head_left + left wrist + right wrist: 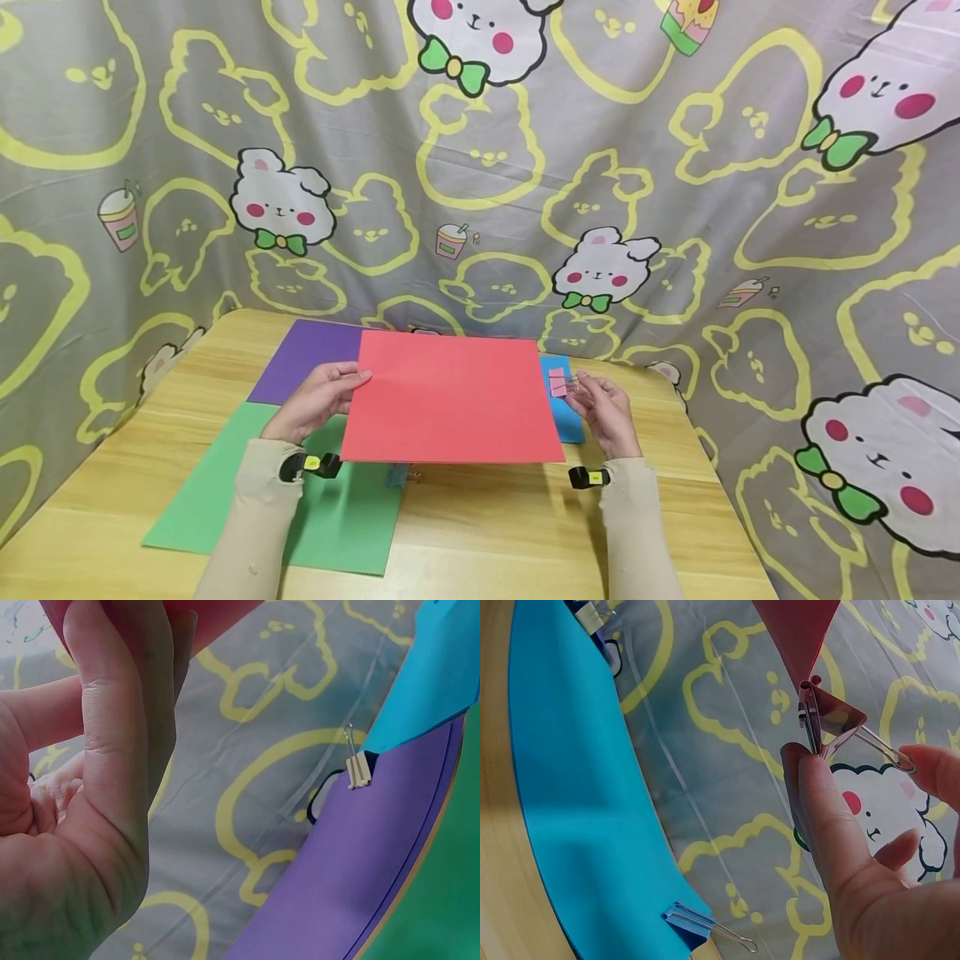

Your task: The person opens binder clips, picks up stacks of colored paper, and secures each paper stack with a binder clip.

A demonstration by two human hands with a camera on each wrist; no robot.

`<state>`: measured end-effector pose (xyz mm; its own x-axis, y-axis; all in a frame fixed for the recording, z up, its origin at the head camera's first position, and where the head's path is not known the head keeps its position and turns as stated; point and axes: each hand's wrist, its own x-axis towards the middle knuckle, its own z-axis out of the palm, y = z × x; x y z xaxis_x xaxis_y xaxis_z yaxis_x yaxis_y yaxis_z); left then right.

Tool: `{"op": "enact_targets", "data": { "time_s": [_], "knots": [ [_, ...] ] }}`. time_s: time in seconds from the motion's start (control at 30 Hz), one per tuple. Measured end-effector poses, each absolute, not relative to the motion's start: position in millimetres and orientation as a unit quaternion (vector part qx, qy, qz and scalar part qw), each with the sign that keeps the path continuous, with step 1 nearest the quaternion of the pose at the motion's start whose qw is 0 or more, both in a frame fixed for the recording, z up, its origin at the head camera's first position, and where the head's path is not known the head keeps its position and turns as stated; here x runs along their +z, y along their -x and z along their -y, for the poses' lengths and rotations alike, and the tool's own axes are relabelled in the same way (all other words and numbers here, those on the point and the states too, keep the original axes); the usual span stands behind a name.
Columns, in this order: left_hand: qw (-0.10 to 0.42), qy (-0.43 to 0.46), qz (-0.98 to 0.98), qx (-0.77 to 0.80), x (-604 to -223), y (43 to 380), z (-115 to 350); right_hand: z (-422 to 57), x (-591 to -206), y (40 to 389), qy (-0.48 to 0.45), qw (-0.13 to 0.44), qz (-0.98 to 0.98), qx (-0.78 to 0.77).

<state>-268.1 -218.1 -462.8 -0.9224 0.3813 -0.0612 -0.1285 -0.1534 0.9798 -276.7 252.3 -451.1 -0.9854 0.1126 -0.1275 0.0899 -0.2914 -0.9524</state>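
A red sheet of paper [453, 400], which looks like more than one layer cannot be told, is held up above the table. My left hand [318, 400] pinches its left edge between thumb and fingers; the left wrist view shows the fingers [112, 735] against it. My right hand [606, 412] holds a pink binder clip [557, 382] by its wire handles at the sheet's right edge. In the right wrist view, the clip [836, 716] has its mouth toward the red sheet [799, 637]; whether it grips the paper I cannot tell.
On the wooden table [487, 533] lie purple paper [307, 358], green paper [202, 492] and blue paper [570, 425], partly hidden. A pale binder clip [358, 771] sits on the purple and blue edge, a blue binder clip [690, 922] on the blue paper. A patterned curtain [495, 283] stands behind.
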Motion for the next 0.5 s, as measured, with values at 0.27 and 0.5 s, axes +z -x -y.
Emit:
{"op": "enact_targets", "data": {
  "time_s": [0.27, 0.5],
  "knots": [
    [0.172, -0.1, -0.632, 0.749, -462.3, 267.8, 217.9, -251.6, -449.8, 277.2, 0.089, 0.0, 0.578, 0.811],
    [0.17, -0.097, -0.631, 0.751, -461.9, 267.7, 216.5, -251.4, -449.6, 277.1, 0.084, -0.015, 0.572, 0.815]
  ]
}}
